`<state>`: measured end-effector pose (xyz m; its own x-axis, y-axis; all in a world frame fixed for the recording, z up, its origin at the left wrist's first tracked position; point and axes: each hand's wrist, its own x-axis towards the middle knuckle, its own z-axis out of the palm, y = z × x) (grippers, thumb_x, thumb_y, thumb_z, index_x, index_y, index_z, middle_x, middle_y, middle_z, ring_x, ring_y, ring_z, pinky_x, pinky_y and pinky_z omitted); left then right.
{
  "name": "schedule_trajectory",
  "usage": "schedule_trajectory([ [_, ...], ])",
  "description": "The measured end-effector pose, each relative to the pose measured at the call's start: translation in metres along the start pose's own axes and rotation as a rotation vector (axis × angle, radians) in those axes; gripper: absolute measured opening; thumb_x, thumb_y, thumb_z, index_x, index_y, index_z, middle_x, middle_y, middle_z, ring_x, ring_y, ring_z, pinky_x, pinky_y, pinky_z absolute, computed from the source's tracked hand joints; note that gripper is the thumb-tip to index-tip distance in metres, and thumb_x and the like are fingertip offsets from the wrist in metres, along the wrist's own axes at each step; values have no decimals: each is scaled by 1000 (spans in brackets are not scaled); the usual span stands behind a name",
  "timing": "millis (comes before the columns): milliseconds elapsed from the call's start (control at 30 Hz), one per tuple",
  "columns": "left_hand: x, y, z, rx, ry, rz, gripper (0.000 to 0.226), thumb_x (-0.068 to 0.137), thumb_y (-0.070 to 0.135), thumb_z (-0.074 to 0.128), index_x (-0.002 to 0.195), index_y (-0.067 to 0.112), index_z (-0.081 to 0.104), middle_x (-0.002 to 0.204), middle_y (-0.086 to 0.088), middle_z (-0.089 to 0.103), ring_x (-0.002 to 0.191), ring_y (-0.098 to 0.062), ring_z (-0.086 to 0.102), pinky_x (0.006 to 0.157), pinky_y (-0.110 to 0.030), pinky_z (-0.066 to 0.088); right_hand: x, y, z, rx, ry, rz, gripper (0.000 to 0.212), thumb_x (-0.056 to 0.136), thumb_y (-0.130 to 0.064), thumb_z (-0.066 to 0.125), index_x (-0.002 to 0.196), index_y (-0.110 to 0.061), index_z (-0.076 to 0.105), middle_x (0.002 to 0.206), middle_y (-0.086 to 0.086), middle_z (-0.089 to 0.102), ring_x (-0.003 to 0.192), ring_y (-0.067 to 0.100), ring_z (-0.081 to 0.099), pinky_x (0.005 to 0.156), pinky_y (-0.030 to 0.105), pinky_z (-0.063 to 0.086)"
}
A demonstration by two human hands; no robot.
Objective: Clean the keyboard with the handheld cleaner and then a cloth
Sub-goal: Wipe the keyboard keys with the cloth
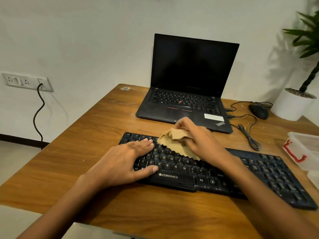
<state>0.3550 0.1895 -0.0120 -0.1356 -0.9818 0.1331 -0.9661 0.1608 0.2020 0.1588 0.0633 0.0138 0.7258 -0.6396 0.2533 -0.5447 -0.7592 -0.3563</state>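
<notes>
A black Zebronics keyboard [259, 175] lies across the near part of the wooden desk [82, 152]. My left hand [124, 161] rests flat on its left end, fingers straight over the keys and thumb at the front edge. My right hand [198, 137] grips a crumpled tan cloth [174, 142] and holds it down on the upper middle rows of keys. The cloth hides several keys beneath it. No handheld cleaner is in view.
An open black laptop [188, 87] stands behind the keyboard. To its right lie a black mouse [259, 110] and coiled cables [250, 137]. A white plant pot [291, 106] sits at the far right, a clear plastic box [307, 150] at the right edge.
</notes>
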Motion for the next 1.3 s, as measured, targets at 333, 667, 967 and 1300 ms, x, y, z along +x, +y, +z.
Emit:
schedule_trajectory([
  [333, 2, -1, 1, -8, -8, 1, 96, 61, 88, 2, 142, 40, 21, 143, 25, 12, 121, 13, 11, 100, -17, 20, -7, -14, 18, -98, -24, -68, 45, 90, -31, 54, 134, -24, 45, 141, -7, 42, 124, 13, 50, 102, 31, 39],
  [667, 1, -3, 3, -4, -3, -3, 85, 69, 82, 13, 142, 39, 22, 148, 21, 19, 131, 8, 19, 100, -15, 20, -16, -9, -27, -180, -97, -103, 56, 88, 2, 50, 131, -33, 47, 133, -13, 52, 111, -2, 50, 88, 12, 43],
  [967, 2, -3, 3, -11, 7, 3, 93, 63, 87, 4, 141, 40, 23, 146, 24, 17, 128, 10, 16, 102, -16, 20, -40, 16, -44, -311, -291, -18, 56, 89, -4, 48, 129, -44, 43, 131, -17, 50, 100, -11, 45, 86, 7, 36],
  [1300, 0, -3, 4, -24, 35, -1, 90, 66, 87, 6, 140, 40, 27, 143, 25, 18, 128, 8, 22, 102, -20, 26, -18, 2, -16, -230, -222, -68, 55, 93, -8, 47, 140, -32, 33, 137, -6, 49, 118, 9, 48, 96, 21, 39],
])
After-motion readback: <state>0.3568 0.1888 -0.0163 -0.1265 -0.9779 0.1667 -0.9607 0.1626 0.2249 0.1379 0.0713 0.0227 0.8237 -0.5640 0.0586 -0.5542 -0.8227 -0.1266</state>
